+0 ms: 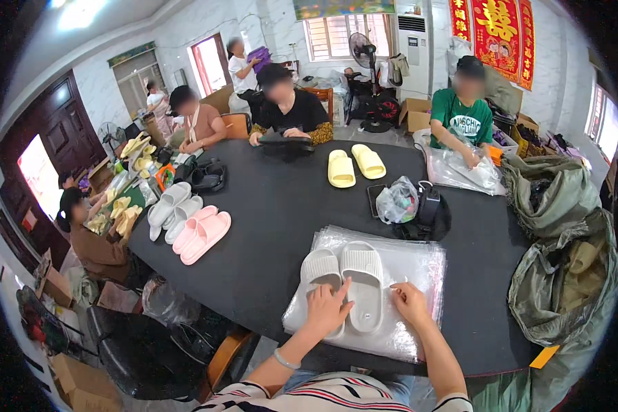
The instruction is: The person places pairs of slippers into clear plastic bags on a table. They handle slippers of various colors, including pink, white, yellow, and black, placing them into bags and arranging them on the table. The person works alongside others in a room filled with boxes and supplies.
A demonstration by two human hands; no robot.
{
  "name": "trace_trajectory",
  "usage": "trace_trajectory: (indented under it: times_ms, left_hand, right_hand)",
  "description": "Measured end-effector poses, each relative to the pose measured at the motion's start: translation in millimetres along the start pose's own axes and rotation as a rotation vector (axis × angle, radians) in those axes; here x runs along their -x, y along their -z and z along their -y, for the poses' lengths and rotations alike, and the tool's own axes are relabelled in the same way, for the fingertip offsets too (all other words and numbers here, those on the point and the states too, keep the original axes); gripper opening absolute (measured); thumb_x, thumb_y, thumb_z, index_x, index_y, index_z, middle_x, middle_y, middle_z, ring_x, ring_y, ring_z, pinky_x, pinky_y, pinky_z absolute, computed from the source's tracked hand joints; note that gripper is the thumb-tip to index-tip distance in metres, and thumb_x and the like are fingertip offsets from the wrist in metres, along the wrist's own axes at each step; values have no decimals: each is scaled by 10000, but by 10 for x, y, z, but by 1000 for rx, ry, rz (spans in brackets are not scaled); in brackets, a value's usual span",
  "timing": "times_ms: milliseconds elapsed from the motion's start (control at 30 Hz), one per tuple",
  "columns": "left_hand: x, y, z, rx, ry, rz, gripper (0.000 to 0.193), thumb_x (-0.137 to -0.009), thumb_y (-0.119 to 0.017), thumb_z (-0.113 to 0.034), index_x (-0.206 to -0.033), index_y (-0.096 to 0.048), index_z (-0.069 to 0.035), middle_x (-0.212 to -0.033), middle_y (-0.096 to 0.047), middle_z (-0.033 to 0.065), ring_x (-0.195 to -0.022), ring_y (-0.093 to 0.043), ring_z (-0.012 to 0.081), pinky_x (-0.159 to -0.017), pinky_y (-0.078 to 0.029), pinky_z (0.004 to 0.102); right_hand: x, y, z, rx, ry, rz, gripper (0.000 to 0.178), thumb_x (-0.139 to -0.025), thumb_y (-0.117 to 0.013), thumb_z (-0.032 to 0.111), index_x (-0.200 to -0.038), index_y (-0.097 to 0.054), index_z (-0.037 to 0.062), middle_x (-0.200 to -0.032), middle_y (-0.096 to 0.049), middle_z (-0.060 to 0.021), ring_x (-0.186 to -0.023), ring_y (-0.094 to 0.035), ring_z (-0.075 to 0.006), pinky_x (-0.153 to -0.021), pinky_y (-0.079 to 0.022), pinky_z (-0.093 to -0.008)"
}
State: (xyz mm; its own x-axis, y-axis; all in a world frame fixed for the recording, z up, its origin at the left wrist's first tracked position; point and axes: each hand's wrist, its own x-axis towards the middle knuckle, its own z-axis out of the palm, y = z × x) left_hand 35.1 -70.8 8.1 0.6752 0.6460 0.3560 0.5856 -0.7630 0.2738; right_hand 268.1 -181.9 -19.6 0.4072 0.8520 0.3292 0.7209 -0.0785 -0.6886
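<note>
Grey slippers (366, 302), one pair: side by side atop stacked clear plastic bags (427, 264), on black table (268, 206). Left hand (327, 310): fingers loosely spread over the pair. Right hand (410, 303): just beside, fingers curled, small white piece (393, 282) at fingertips, grip unclear. Beyond: yellow slippers (341, 172), another pair.

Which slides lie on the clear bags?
The grey pair at the left hand; the pink pair, middle yellow pair and other grey slides rest on the tabletop.

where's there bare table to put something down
Bare tabletop between the pink slippers and the clear plastic stack, and another patch between that stack and the nearer green sack. Crowded beyond the stack: phone, plastic bag, black device.
</note>
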Motion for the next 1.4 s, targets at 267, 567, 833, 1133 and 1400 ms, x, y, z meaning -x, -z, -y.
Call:
trace_trajectory:
  times_ms: [267, 567, 833, 1133, 1400]
  left_hand:
    - [-327, -150, 99, -63, 8, 29, 473, -869, -608, -426, -1197, -618, -86, -916, -618, 200, -871, -611, 361, -733, -507, 467]
    - [-451, 618, 1349, -29, 203, -110, 236, -848, -637, -200, -1021, -673, -42, -882, -624, 182, -862, -607, 356, -781, -479, 464]
    - [-77, 499, 2868, -117, 279, -313, 380, -841, -660, -307, -1174, -648, -124, -1191, -576, 234, -1107, -543, 398, -942, -426, 475]
    - [324, 405, 2319, -409, 474, -92, 623, -802, -595, -611, -1331, -555, -283, -1455, -378, 253, -1347, -328, 477, -1050, -172, 715]
    - [277, 488, 2812, -407, 486, -59, 616, -775, -603, -647, -1313, -563, -348, -1488, -366, 199, -1345, -348, 460, -1046, -208, 705]
  right_hand:
    - [9, 37, -60, -26, 34, 20, 133, -832, -654, 121, -953, -709, 108, -812, -633, -90, -669, -629, -245, -616, -507, -352]
    - [33, 1, -79, -50, 42, -21, 101, -824, -671, 90, -915, -713, 91, -817, -637, -90, -647, -625, -221, -599, -505, -329]
    - [-8, 4, 1, -57, 54, 3, 80, -831, -670, 67, -905, -700, 66, -798, -622, -100, -614, -597, -209, -578, -484, -307]
    - [3, -15, 8, -50, 10, 25, 102, -833, -649, 44, -922, -698, 55, -819, -623, -114, -657, -594, -234, -606, -476, -321]
    - [-11, -58, -1, -39, 34, 15, 85, -839, -651, 33, -907, -702, 46, -804, -613, -103, -636, -575, -209, -588, -457, -307]
